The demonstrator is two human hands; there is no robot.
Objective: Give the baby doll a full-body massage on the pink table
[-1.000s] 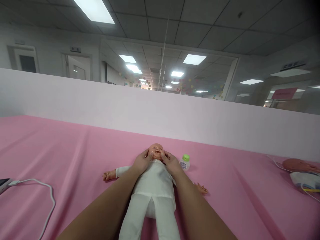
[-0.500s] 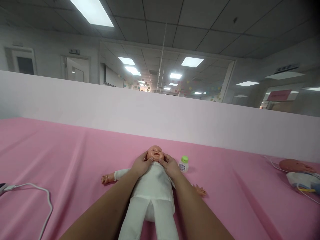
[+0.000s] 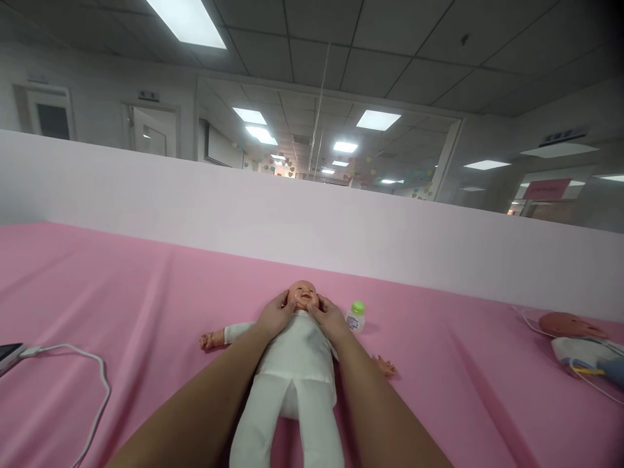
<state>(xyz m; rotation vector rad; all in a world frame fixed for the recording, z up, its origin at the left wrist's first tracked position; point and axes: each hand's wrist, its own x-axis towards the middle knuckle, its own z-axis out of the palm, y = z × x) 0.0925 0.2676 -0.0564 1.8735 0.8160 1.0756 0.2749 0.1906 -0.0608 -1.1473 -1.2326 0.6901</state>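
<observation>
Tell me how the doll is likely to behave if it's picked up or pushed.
The doll would probably sag below the head, since it looks like soft white cloth there. The head looks like shiny plastic, so it is likely stiff and perhaps slippery. Lying with its arms spread, the doll seems unlikely to roll.

White-clad doll (image 3: pixel 302 354) cropped at bottom, second doll (image 3: pixel 572 325) cropped right, bottle label (image 3: pixel 353 322) illegible

Lit by rectangular white ceiling panels (image 3: pixel 188 23) | roofed in grey tiles (image 3: pixel 385 32) | bounded by long white partition (image 3: pixel 312 221) | white panelled door (image 3: pixel 155 132)
</observation>
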